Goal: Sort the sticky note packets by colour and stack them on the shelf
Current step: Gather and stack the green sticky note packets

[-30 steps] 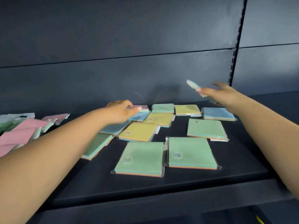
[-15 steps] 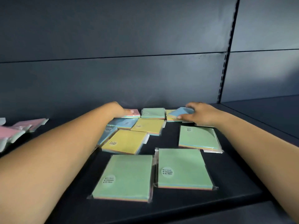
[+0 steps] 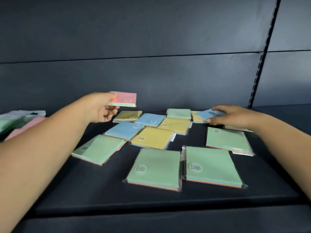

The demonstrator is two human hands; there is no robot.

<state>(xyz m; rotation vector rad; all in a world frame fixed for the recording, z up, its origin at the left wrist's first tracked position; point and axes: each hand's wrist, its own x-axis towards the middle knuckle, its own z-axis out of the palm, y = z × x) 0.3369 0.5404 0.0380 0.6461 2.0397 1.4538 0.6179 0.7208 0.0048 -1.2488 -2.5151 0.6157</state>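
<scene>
Several sticky note packets lie scattered on a dark shelf [image 3: 151, 199]. My left hand [image 3: 101, 109] holds a pink packet [image 3: 125, 98] lifted above the shelf at the back left. My right hand [image 3: 230, 116] rests at the back right, its fingers on a blue packet [image 3: 207, 114] that lies tilted over a yellow one. Two green packets [image 3: 154, 169] [image 3: 210, 165] lie side by side at the front, with a third green packet [image 3: 227, 139] behind them on the right. Yellow packets [image 3: 153, 137] and blue packets [image 3: 124, 130] fill the middle.
A pile of pink and green packets [image 3: 25, 123] lies at the far left edge. The shelf's dark back panel [image 3: 151, 73] rises right behind the packets. A slotted upright [image 3: 262, 56] stands at the right, with another shelf bay beyond it.
My left hand has picked the pink packet up from the back row and raised it. My right hand brought the blue packet down onto the back right packets and stays on it.
</scene>
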